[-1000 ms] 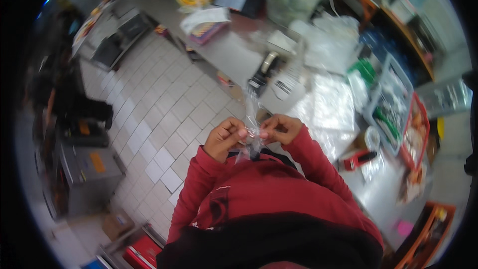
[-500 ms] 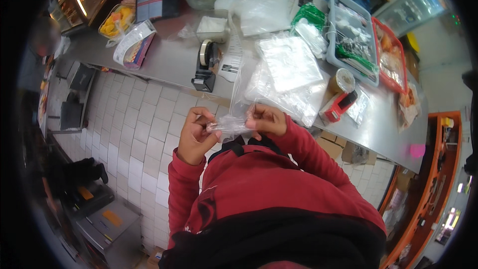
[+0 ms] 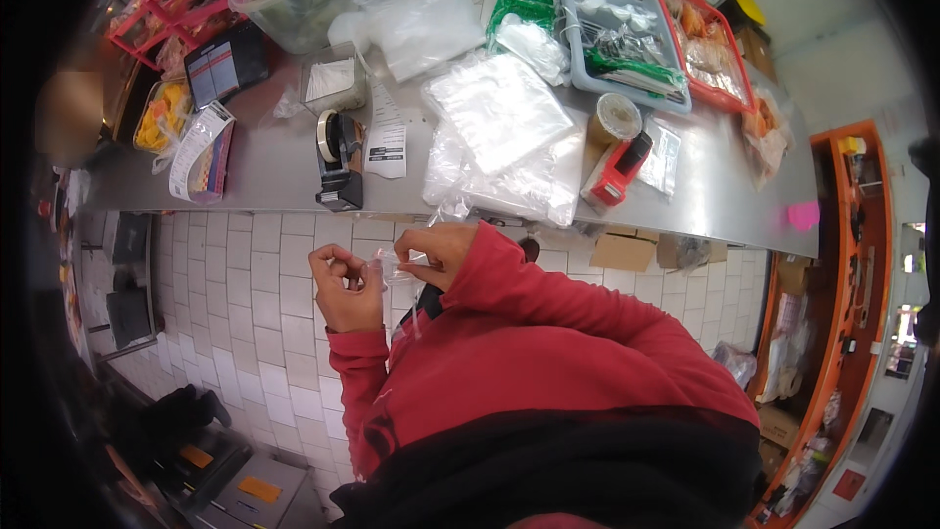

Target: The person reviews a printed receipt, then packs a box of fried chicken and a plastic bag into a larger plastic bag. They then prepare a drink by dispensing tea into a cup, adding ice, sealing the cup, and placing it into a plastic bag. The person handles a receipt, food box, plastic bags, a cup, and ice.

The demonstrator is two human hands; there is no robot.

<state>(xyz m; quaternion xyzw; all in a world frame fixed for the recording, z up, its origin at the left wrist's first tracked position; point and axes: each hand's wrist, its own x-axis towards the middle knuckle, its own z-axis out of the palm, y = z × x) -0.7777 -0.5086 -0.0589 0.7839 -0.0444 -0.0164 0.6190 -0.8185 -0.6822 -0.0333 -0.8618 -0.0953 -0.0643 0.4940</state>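
In front of my body, just off the table's near edge, both hands work on a thin clear plastic bag [image 3: 399, 274]. My left hand [image 3: 348, 292] is closed, its curled fingers and thumb pinching one side of the bag. From the other side, my right hand [image 3: 441, 253] pinches the film, its back turned up and hiding part of the plastic. A loose end of the bag hangs down below the right fingers. Close beyond the hands, on the table, lies a stack of flat clear plastic bags [image 3: 499, 116].
The steel table [image 3: 284, 162] carries a black tape dispenser [image 3: 339, 162], a receipt [image 3: 387, 142], a red tape dispenser [image 3: 622, 171] and a lidded cup [image 3: 619, 118]. Farther back are a blue basket [image 3: 676, 88], a red basket [image 3: 739, 88] and a tablet [image 3: 227, 67]. Orange shelves [image 3: 832, 264] stand right.
My view has turned right, so the table has shifted left. The stretched bag has been gathered smaller between my hands, and my right hand has turned over toward the left one.
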